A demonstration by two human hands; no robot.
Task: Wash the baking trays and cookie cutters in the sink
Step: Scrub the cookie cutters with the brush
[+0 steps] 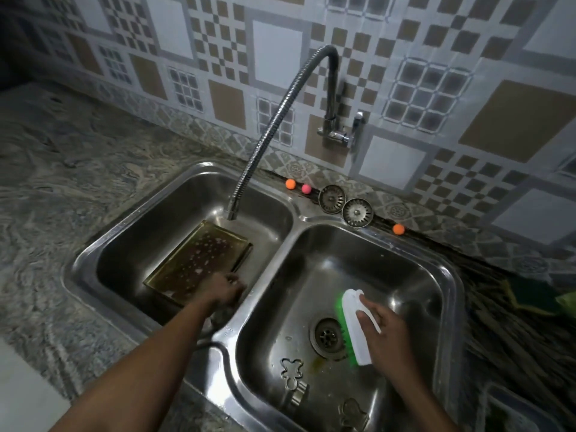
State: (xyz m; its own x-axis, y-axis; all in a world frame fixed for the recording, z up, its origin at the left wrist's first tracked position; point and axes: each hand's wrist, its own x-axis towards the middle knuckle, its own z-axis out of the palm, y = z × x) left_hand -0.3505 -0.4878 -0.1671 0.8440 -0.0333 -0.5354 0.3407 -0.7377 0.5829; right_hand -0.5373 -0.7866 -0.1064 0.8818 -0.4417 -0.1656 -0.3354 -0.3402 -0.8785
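A gold-brown baking tray (196,263) with soap spots lies tilted in the left sink basin (131,244), under the flexible tap spout (232,213). My left hand (226,291) grips the tray's near right corner. My right hand (383,328) holds a white scrub brush with green bristles (352,325) over the right basin (414,275), above the drain (327,336). A bear-shaped metal cookie cutter (292,367) lies on the right basin's floor, with two more cutters (299,392) (353,413) near the front edge.
Two sink strainers (332,199) (357,212) lean on the ledge behind the sink, with small orange and pink balls (290,184) (306,188) (398,229). A green scouring pad (530,296) lies on the right counter. Marbled counter (46,182) extends left.
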